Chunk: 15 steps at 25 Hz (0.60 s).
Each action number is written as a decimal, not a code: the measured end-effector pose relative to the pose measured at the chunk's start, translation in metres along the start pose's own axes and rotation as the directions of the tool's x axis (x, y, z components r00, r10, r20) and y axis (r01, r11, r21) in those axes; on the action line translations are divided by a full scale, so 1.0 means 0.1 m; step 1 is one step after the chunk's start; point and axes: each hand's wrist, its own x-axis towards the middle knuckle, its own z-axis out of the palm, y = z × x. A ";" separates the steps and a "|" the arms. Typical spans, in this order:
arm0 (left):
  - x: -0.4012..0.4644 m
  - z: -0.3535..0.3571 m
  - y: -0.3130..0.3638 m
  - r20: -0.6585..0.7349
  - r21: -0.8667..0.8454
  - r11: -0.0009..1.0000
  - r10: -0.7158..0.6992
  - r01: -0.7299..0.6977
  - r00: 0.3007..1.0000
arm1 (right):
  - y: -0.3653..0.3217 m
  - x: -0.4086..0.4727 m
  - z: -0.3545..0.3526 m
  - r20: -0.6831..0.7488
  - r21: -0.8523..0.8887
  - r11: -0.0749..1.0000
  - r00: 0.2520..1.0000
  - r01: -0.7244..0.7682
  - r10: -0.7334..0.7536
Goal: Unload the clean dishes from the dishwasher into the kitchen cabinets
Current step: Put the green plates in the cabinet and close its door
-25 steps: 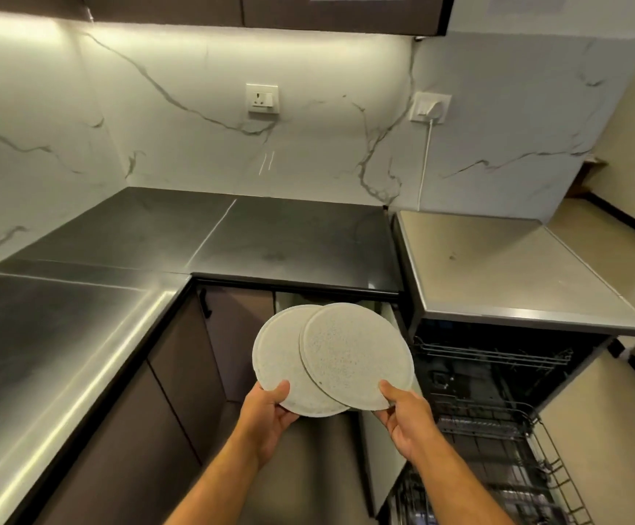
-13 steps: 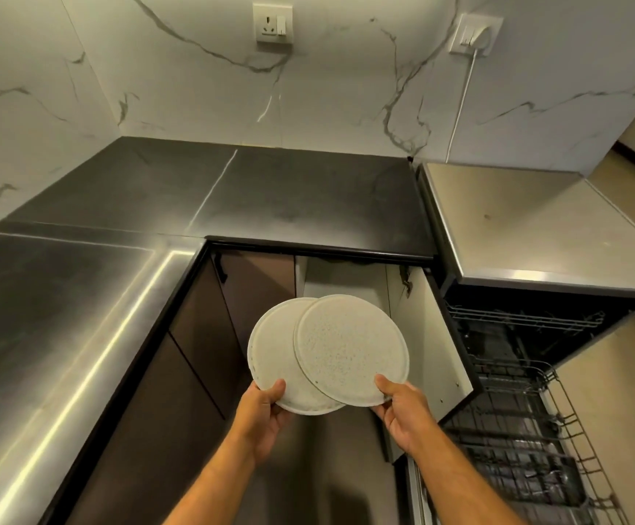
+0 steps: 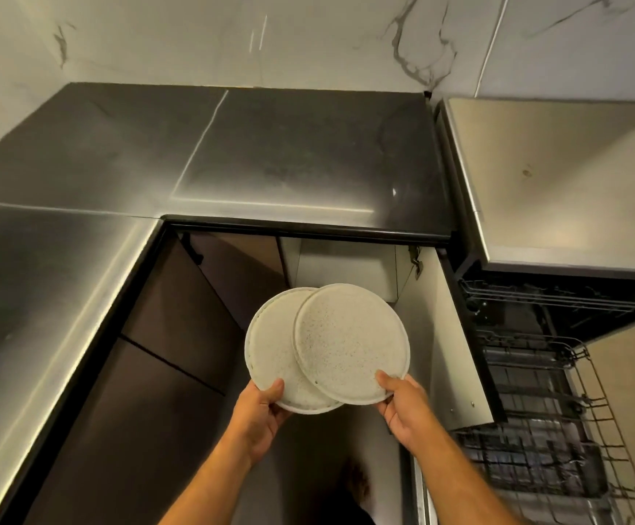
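Both forearms are cut off by the bottom edge of the frame, and the fingers beneath the plates are hidden; only the thumbs are seen. The inside of the open cabinet [image 3: 342, 267] in the centre is partly shadowed, and its contents cannot be made out. The dishwasher [image 3: 558, 206] at the right is cut off by the frame edge, and what lies in its lower rack [image 3: 543, 430] is too dark to tell.

Two speckled white plates are counted in the lower centre. The left plate [image 3: 270, 350] is pinched at its near rim by the left hand [image 3: 257, 414], thumb on top. The right plate [image 3: 350, 339] is pinched at its near rim by the right hand [image 3: 403, 403] and overlaps the left plate. Both are held in the air in front of the cabinet opening, below the edge of the dark counter [image 3: 289, 153].

The open cabinet door [image 3: 448, 327] stands just right of the plates, between them and the dishwasher racks.
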 end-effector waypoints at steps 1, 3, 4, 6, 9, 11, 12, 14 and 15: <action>0.11 0.05 -0.02 -0.009 0.007 1.000 -0.002 0.002 1.000 | -0.03 0.11 0.00 -0.007 -0.001 1.000 1.000 -0.006 0.006; 0.27 0.12 -0.07 -0.016 0.014 1.000 -0.016 0.016 1.000 | -0.03 0.31 -0.04 -0.032 -0.007 1.000 0.999 -0.015 0.014; 0.32 0.14 -0.11 -0.019 0.015 1.000 -0.023 0.023 1.000 | -0.01 0.39 -0.08 -0.043 -0.015 1.000 0.999 -0.021 0.020; 0.48 0.14 -0.22 -0.029 0.021 0.999 -0.049 0.049 0.998 | 0.05 0.60 -0.17 -0.064 -0.025 0.999 0.997 -0.044 0.043; 0.79 0.09 -0.36 -0.048 -0.001 0.995 -0.097 0.097 0.994 | 0.17 0.92 -0.22 -0.094 -0.031 0.997 0.993 -0.076 0.073; 1.05 0.07 -0.41 -0.050 -0.008 0.993 -0.119 0.118 0.992 | 0.27 1.19 -0.22 -0.124 -0.003 0.997 0.989 -0.082 0.081; 1.18 0.08 -0.42 -0.047 -0.010 0.993 -0.118 0.118 0.992 | 0.30 1.32 -0.20 -0.138 0.003 0.997 0.988 -0.073 0.072; 1.55 0.12 -0.45 -0.037 -0.008 0.996 -0.091 0.091 0.995 | 0.33 1.67 -0.12 -0.142 0.010 0.999 0.989 -0.034 0.035; 1.77 0.14 -0.42 -0.031 -0.011 0.998 -0.069 0.069 0.997 | 0.32 1.86 -0.04 -0.132 0.020 1.000 0.991 -0.012 0.015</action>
